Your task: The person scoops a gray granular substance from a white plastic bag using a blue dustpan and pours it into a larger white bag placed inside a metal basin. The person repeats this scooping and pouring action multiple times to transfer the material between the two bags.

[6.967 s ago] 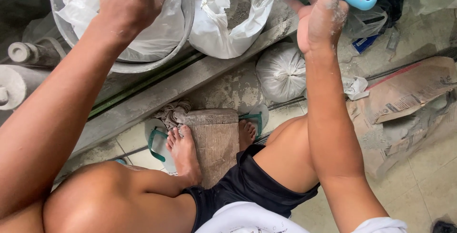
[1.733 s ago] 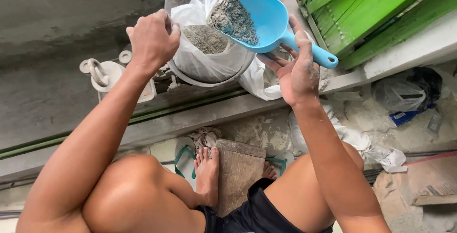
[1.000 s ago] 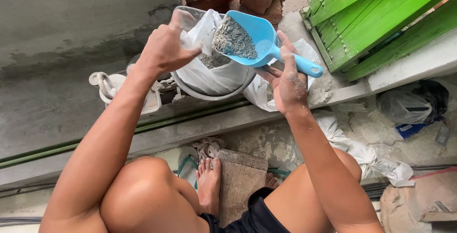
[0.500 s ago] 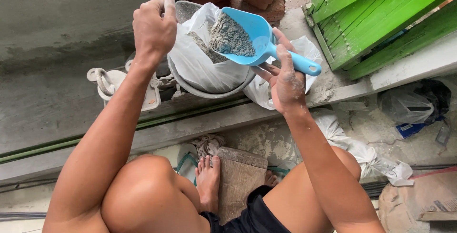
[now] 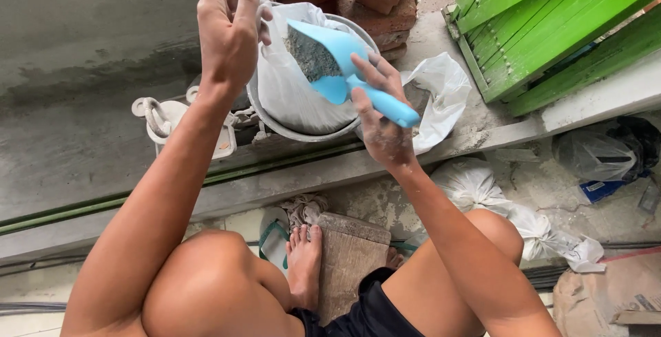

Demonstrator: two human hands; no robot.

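Head view — right hand [image 5: 385, 137] tilts blue scoop [image 5: 344, 68] — left hand [image 5: 231, 27] pinches white bag [image 5: 296, 82].

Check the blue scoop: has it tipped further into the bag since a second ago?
Yes. The blue scoop now tilts mouth-down over the white bag in the metal basin, steeper than before.

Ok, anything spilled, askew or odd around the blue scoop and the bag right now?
Nothing spilled that I can see. The light blue plastic scoop, in the right hand, is tipped steeply over the white plastic bag in the round metal basin; grey powder remains inside. The left hand pinches the bag's rim. Powder dusts the right hand.
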